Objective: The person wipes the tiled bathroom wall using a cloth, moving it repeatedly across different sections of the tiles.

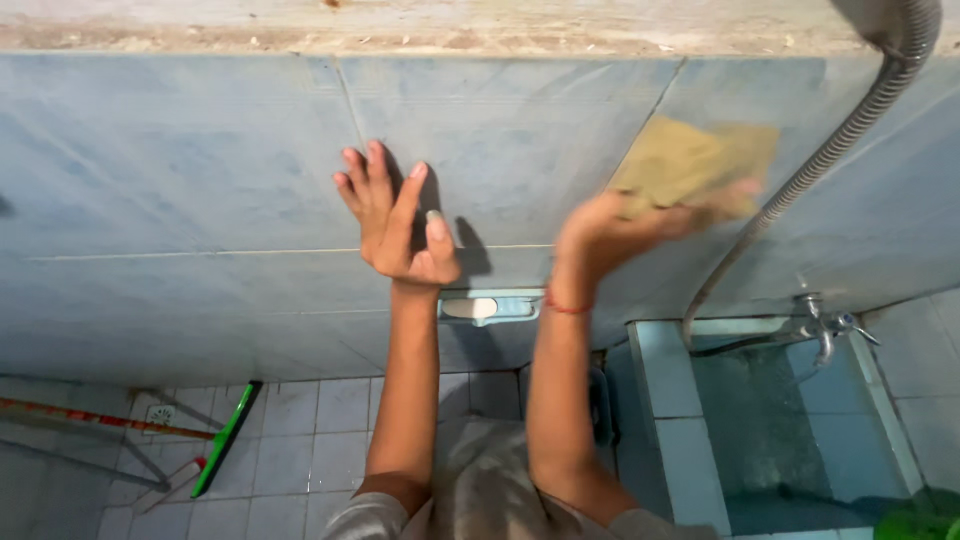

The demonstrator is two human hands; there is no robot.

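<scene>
Right hand (610,228) is pressing a yellowish cloth (695,165) onto the blue tiled wall (200,180).

Cloth is lying flat on the wall near the upper right, blurred, just beside a ribbed metal hose (850,135); right grip is pinching its lower edge, a red string showing at the wrist. Left hand (395,222) is resting flat on the wall, fingers spread, holding nothing. Below are sitting a soap dish (488,308), a tap (825,328) over a tiled water basin (665,385), and a green-handled tool (226,438) on the floor.
</scene>
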